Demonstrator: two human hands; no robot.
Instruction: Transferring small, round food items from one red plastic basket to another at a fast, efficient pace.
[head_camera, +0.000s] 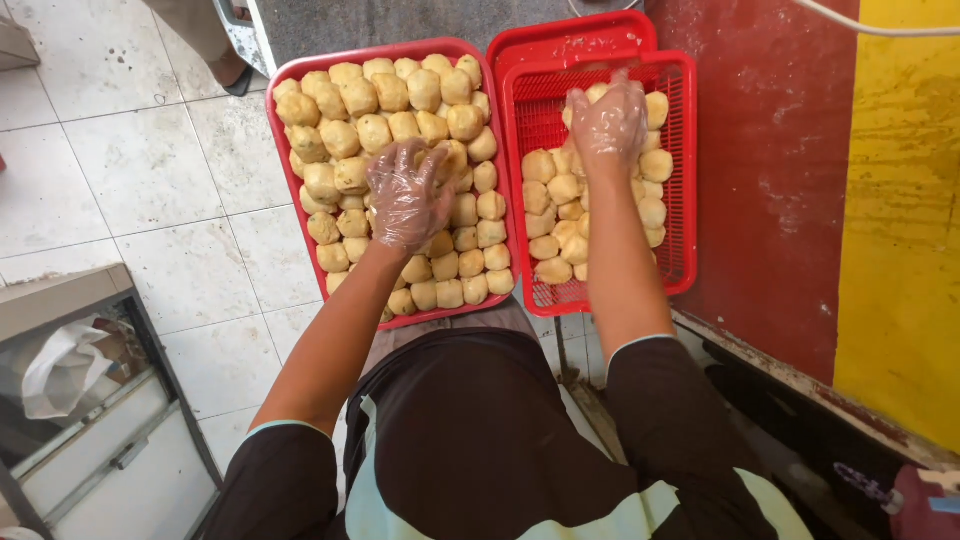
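A red tray (283, 150) holds several rows of pale golden round pastries (340, 135). My left hand (405, 195), in a clear plastic glove, rests on the pastries near the tray's middle, fingers curled over one or two. To the right stands a red mesh basket (680, 170) with several of the same pastries (550, 190) piled inside. My right hand (608, 120), also gloved, reaches into the basket's far part, fingers closed around a pastry.
A second red tray or lid (570, 40) lies under the basket's far end. White floor tiles (150, 160) spread on the left. A glass-fronted cabinet (80, 400) stands at lower left. A red and yellow wall (850, 200) is at right. Another person's foot (235, 75) shows at the top.
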